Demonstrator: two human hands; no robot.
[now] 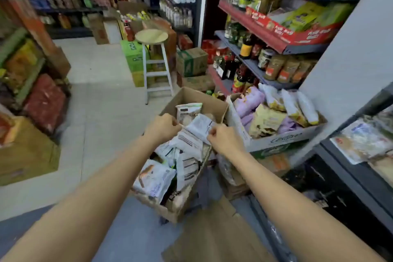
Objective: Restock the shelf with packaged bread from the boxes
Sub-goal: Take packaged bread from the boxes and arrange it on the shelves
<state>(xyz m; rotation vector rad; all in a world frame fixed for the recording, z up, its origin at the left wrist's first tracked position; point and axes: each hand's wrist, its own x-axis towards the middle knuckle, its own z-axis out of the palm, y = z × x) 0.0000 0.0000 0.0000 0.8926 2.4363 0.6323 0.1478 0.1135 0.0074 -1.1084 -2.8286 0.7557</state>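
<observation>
White crinkled bread packet [200, 126] pinched between left hand [162, 126] and right hand [224, 139].

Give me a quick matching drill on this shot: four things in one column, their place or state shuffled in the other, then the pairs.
Things:
1. white bread packet
2. wooden stool
3. purple packets
4. brown open box

Place or state:
A. stands on the tiled floor beyond the boxes
B. pinched by the left hand and the right hand
C. lie in the white box to the right
D. holds the pale packets under the hands

Pairs: 1-B, 2-A, 3-C, 4-D
</observation>
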